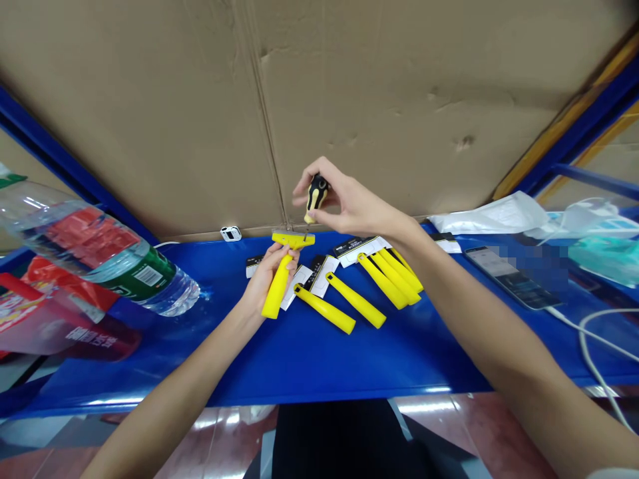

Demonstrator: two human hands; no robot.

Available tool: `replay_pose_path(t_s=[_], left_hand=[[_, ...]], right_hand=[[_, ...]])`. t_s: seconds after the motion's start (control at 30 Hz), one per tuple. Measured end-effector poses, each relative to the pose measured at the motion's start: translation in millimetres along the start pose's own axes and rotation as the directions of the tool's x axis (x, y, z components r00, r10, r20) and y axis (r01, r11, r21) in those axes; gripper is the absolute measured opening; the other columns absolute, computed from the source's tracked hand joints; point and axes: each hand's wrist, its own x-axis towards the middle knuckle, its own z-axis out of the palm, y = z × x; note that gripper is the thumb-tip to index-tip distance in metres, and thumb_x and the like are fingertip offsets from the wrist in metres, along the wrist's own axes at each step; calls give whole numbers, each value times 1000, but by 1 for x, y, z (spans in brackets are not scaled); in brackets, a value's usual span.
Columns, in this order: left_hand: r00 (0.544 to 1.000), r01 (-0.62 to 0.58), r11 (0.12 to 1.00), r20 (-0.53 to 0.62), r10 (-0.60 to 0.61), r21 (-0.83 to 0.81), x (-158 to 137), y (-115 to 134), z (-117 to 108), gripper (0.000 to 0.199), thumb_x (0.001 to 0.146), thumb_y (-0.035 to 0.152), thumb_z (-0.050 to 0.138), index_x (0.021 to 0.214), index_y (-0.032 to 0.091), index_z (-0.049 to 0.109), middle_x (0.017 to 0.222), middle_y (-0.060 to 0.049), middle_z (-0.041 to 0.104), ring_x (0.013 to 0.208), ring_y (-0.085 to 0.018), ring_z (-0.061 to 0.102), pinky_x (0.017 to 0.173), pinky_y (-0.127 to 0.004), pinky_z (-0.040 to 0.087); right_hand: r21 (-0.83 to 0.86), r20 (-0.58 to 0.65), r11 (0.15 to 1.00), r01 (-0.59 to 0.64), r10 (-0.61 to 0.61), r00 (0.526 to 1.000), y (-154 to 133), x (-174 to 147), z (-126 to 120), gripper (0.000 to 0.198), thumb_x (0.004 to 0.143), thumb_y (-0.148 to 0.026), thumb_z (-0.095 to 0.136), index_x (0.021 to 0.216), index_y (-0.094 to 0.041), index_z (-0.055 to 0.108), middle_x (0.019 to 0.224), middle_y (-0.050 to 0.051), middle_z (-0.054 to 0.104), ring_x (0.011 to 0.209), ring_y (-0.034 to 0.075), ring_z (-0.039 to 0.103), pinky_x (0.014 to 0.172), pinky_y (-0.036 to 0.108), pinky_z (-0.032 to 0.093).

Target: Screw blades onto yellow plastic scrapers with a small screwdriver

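Observation:
My left hand (273, 271) is closed around a yellow scraper (277, 286), its wide head up and its handle pointing down toward me. In my right hand (344, 199) is a short black and cream screwdriver (316, 197), pointed downward. The screwdriver's tip is at the right part of the scraper head; whether it sits in a screw I cannot tell. Several more yellow scrapers (325, 309) lie to the right on the blue table, handles toward me. Black and white cards (319, 276) cover or wrap their heads.
A large water bottle (144, 266) and a red plastic cup (100, 332) stand at the left. A small white device (231, 233) lies by the cardboard wall (190, 120). On the right are a phone (514, 276) with a white cable, a white packet (482, 213) and a green bag (606, 256).

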Motion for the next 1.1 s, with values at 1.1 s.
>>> replay_pose_path(t_s=[1.1], left_hand=[[998,22,1000,-59,-22,3,-5,0,11,33,95,-2,66,118,22,62,109,-7,70,72,-7,67,57,-12,51]], right_hand=[[-70,-11,996,-58,57,998,-5,0,2,45,96,-37,73,131,-28,45,120,7,66,104,24,64,91,44,60]])
